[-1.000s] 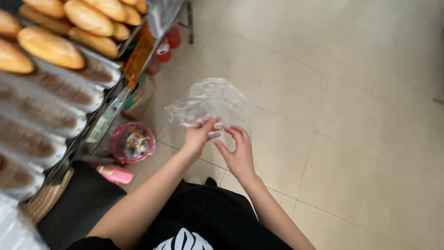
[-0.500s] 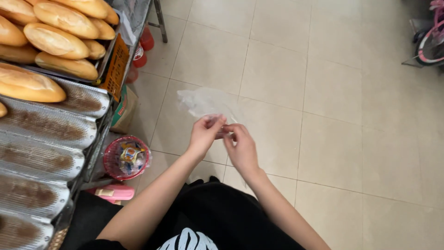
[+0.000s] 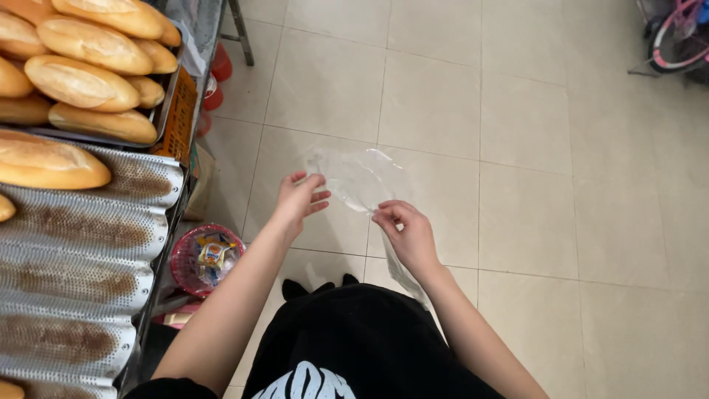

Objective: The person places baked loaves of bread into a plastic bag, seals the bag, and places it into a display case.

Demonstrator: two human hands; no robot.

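left hand (image 3: 298, 199): fingers pinch bag (image 3: 362, 181) edge | right hand (image 3: 408, 235): fingers pinch bag's other edge | bag: clear, above floor (image 3: 517, 148) | loaves (image 3: 81, 81) on trays (image 3: 88, 295), left

Bread loaves (image 3: 81, 81) on trays (image 3: 88, 236), pink basket (image 3: 207, 258) below

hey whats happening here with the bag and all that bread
A person stands over a tiled floor, holding a thin clear plastic bag out in front with both bare hands. The left hand grips one edge and the right hand pinches the other, with the film stretched between them. Beside the left arm, golden baguette loaves lie on a metal tray, above mostly bare perforated wavy metal baking trays.
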